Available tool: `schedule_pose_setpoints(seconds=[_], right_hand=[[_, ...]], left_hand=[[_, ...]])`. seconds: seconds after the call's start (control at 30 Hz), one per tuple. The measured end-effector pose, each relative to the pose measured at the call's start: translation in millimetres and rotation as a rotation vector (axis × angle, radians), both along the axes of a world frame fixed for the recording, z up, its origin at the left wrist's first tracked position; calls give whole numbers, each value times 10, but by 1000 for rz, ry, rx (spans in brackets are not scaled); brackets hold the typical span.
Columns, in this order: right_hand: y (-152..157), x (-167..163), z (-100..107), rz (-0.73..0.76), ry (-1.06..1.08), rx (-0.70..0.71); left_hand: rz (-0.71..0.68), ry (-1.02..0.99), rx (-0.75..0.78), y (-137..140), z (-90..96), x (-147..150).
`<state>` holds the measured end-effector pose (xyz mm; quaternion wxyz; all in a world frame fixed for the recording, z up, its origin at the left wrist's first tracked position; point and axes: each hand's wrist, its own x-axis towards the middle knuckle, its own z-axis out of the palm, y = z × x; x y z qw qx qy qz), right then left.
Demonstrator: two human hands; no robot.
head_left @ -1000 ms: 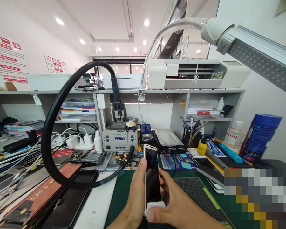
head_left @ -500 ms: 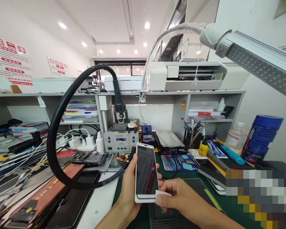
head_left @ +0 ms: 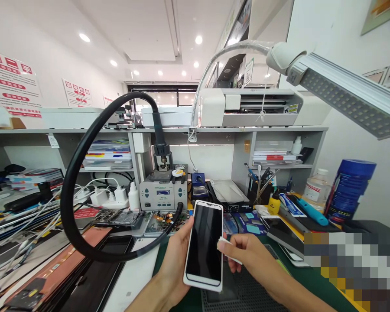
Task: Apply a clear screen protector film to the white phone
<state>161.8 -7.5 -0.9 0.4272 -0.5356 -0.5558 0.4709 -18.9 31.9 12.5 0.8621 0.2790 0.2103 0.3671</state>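
Note:
A white-framed smartphone [head_left: 204, 245] with a dark screen is held upright, screen toward me, by my left hand [head_left: 175, 255]. My left thumb lies along its left edge, and the fingers behind it are mostly hidden. At the phone's right edge, my right hand [head_left: 247, 255] pinches a small white piece [head_left: 231, 251] that looks like folded tissue or cloth. Its tip is close to or touching the phone's edge; I cannot tell which. Below both hands lies a dark textured mat [head_left: 247, 290] on the green work surface.
A thick black hose [head_left: 66, 195] loops up at left from a hot-air station [head_left: 164, 195]. Stacked phone and tablet parts [head_left: 65, 264] fill the left side. Tools, a yellow bottle [head_left: 274, 203] and a blue cylinder [head_left: 351, 190] stand at right. An LED lamp [head_left: 347, 95] hangs above.
The phone has moved slightly right and tilts a little differently. My right hand, still pinching the white piece, has gone from the phone's lower right corner up along its right edge.

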Motion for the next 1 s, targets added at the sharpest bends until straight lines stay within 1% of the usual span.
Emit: schedule_pose_setpoints(seconds=[0.17, 0.3, 0.4, 0.47, 0.7, 1.0], right_hand=[[11, 41, 58, -116, 22, 54], [23, 100, 98, -160, 71, 107], [40, 157, 135, -163, 124, 151], [45, 190, 157, -163, 158, 168], [28, 234, 190, -137, 224, 143], [19, 209, 188, -119, 196, 102]], left_hand=[[-39, 31, 7, -48, 20, 22], [-168, -9, 23, -56, 19, 27], [-273, -30, 52, -42, -20, 23], [-319, -19, 61, -34, -43, 18], [-361, 3, 87, -29, -63, 13], [-434, 51, 83, -53, -35, -28]])
